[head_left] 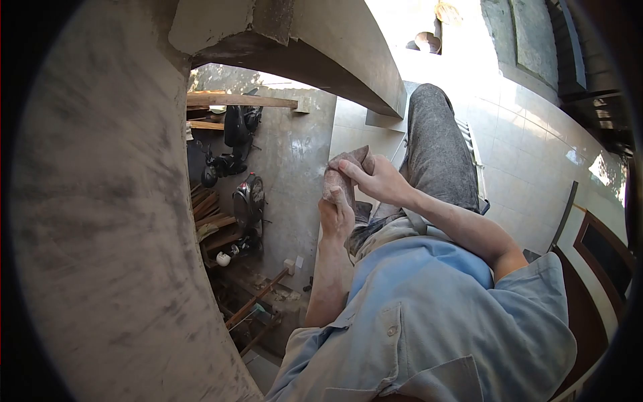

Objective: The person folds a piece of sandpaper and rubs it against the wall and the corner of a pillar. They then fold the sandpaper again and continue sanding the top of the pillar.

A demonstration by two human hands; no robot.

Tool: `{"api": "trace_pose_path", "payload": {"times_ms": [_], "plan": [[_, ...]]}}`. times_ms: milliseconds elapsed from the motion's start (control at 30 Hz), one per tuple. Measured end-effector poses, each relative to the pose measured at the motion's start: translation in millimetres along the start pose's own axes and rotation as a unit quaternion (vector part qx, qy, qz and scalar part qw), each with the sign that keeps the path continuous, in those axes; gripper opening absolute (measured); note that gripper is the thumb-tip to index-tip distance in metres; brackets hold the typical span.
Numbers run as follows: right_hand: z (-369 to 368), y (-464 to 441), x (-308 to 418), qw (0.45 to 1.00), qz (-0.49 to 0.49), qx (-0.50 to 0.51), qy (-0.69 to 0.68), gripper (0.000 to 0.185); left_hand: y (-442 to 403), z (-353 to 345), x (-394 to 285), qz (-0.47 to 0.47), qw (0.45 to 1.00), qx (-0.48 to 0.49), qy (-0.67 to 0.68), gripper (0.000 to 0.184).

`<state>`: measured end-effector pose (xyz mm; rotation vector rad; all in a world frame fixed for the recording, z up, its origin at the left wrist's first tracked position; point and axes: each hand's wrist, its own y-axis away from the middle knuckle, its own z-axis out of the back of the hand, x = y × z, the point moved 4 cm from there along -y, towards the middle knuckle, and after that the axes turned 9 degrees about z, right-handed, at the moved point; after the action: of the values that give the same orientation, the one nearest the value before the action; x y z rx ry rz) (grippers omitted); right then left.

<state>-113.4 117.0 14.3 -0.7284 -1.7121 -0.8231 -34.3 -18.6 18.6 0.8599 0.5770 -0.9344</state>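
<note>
- While the curved, smudged plaster wall (107, 201) sweeps down the whole left side, pale floor tiles (499, 127) shine in the light at upper right.
- Then comes the light-blue shirt (429, 308), dusty, filling the bottom of the view.
- Up ahead, one leg in grey trousers (439, 147) stretches away from the body.
- Down through the opening, there they are: two dark motorbikes, one (234, 137) above the other (249, 201), with stacked wood (209, 214) just beside them and a long board (241, 100) across the top.
- Now the hands, close together in front of the shirt! The left hand (340, 218) has its fingers closed on the lower part of a folded grey-brown sheet (355, 157); the right hand (385, 182) pinches it from the right, thumb pressed on top.
- Smallest, that sheet: between both hands, one corner poking upward.
</note>
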Motion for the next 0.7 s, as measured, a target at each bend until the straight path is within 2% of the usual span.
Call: {"api": "trace_pose_path", "payload": {"times_ms": [100, 133, 233, 267, 300, 400, 500, 533, 667, 700], "plan": [[-5, 0, -5, 0.999, 0.032, 0.016, 0.017, 0.045, 3, -1, -7, -0.071, 0.995, -0.058, -0.048, 0.073], [-3, 9, 9, 0.997, 0.064, 0.041, 0.017, 0.045, 2, 0, 0, -0.068, 0.995, -0.039, -0.059, 0.07], [9, 4, 7, 0.998, 0.025, 0.037, 0.045, 0.045, 1, 5, 14, -0.042, 0.995, 0.006, -0.094, 0.064], [12, 0, 4, 1.0, -0.026, 0.009, 0.003, 0.044, 0, 6, 18, -0.032, 0.995, 0.012, -0.097, 0.064], [8, 2, 6, 1.0, 0.01, 0.016, 0.0, 0.044, 0, 7, 16, -0.021, 0.995, 0.018, -0.099, 0.063], [-9, 13, -1, 0.992, 0.121, 0.015, -0.03, 0.047, 6, 0, -1, -0.03, 0.999, 0.005, -0.014, 0.066], [3, 6, -28, 1.0, -0.019, 0.004, 0.007, 0.049, 6, -7, -10, -0.022, 0.997, -0.022, 0.077, 0.072], [2, 0, -33, 0.998, -0.015, -0.057, -0.016, 0.051, 3, -8, -11, -0.013, 0.995, -0.045, 0.091, 0.074], [-10, 28, -12, 0.998, 0.033, 0.018, 0.05, 0.051, 2, -4, -14, 0.072, 0.978, -0.067, 0.184, 0.084], [-8, 26, -18, 1.0, 0.02, -0.003, 0.014, 0.05, 1, -5, -13, 0.096, 0.971, -0.066, 0.207, 0.084]]}}
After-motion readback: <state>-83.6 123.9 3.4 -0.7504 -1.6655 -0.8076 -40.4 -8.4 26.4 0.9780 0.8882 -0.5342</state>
